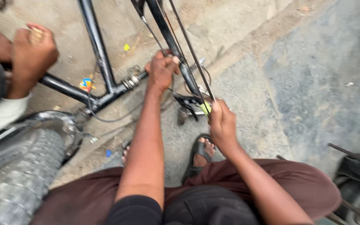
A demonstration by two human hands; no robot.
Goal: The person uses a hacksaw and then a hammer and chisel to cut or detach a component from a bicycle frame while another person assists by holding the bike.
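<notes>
Far left of the grip, another person's hand (32, 52) steadies the black bicycle frame (101, 62) above a knobbly tyre (19, 166); the left hand (161, 71) is clenched round a frame tube, and just right of and below it the right hand (221, 125) is closed on a yellow-handled tool (205, 108) at the brake part (188, 102). My guess is the tool could slip and nick the thin cable (105, 118) – or the frame could twist if either hold loosens – while the tool's tip, blurred behind the fingers, is hard to make out

rough grey concrete ground (313, 83) streaked with sandy dirt, small yellow scrap (126, 47) and blue scrap (108, 153) lying on it, sandalled foot (201, 152) planted flat, knobbly tyre (17, 171) resting at left
</notes>
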